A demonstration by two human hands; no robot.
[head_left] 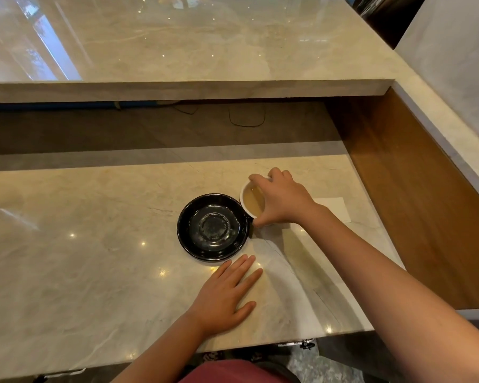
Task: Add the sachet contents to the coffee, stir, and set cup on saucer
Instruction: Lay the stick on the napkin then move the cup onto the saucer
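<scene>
A white cup (246, 200) of light brown coffee stands just right of a black glossy saucer (213, 228) on the marble counter. My right hand (282, 200) grips the cup from above, fingers round its rim and thumb at its near side. The cup's right half is hidden under that hand. Whether the cup rests on the counter or is lifted, I cannot tell. My left hand (227, 294) lies flat on the counter, palm down, just in front of the saucer, holding nothing. The saucer holds nothing.
A white paper piece (335, 208) lies on the counter (80, 258) right of the cup. A raised marble ledge (177, 51) runs across the back. A wooden side panel (415, 203) closes off the right. The counter's front edge is near my body.
</scene>
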